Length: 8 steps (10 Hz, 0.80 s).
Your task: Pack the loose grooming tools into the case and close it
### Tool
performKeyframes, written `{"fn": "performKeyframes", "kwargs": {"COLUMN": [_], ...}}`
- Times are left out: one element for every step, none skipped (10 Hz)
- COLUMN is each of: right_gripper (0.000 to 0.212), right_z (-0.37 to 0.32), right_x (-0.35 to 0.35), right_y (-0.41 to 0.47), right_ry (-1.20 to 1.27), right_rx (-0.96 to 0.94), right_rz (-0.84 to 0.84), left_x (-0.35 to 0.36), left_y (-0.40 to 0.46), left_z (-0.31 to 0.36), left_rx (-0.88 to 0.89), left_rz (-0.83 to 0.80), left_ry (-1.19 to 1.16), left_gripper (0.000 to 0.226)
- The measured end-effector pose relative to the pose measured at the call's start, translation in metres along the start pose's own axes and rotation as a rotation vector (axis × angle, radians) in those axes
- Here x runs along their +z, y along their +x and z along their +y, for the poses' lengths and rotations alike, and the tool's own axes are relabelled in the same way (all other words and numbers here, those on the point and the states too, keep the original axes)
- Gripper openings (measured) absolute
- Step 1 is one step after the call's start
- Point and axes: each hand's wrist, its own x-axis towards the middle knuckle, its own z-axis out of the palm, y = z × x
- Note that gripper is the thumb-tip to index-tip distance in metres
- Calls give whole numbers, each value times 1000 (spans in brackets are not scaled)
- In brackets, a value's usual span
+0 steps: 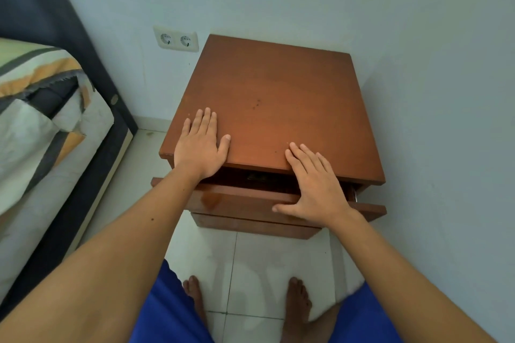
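Hands flat, fingers spread, holding nothing: left hand (199, 145) on nightstand top (273, 97), right hand (312, 189) across the part-open drawer (237, 199). Case, tools unseen, perhaps inside; something dark there. Drawer looks stiff, glossy; grip its front edge.

Nightstand top (273, 97): bare wood behind and between your two hands; you can slide across it freely.
Near edge: your left hand (199, 145) lies flat on the left front corner, your right hand (315, 189) spans the front edge and the drawer.
Top drawer (245, 198): pulled out only a little; the gap under the top is a narrow dark slot, partly covered by your right hand.
Right side: wall (446, 120) just beside the nightstand.
Left side: bed (41, 125) nearby, a strip of tiled floor (250, 267) between.
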Motion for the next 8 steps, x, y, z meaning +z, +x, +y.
{"fn": "performKeyframes", "kwargs": {"right_gripper": [110, 88, 74, 73, 74, 67, 51, 65], "right_z": [5, 4, 2, 5, 6, 6, 1, 4], "right_x": [8, 16, 19, 22, 19, 12, 3, 3], "right_y": [5, 16, 23, 24, 23, 27, 37, 57], "right_ry": [-11, -38, -52, -59, -55, 58, 215, 271], "right_rx": [26, 64, 89, 86, 79, 89, 178, 287], "right_rz": [121, 213, 270, 277, 267, 316, 349, 253], "left_x": [0, 1, 1, 3, 2, 6, 3, 4], "left_y": [0, -1, 0, 0, 1, 2, 3, 2], "left_z": [0, -1, -1, 0, 0, 0, 0, 0], "left_rx": [-4, -2, -2, 5, 4, 12, 7, 11], "left_rz": [-4, -4, -4, 2, -4, 2, 7, 24], "left_ry": [-2, -3, 8, 10, 8, 21, 24, 30], "left_gripper": [75, 75, 75, 75, 75, 75, 75, 75]}}
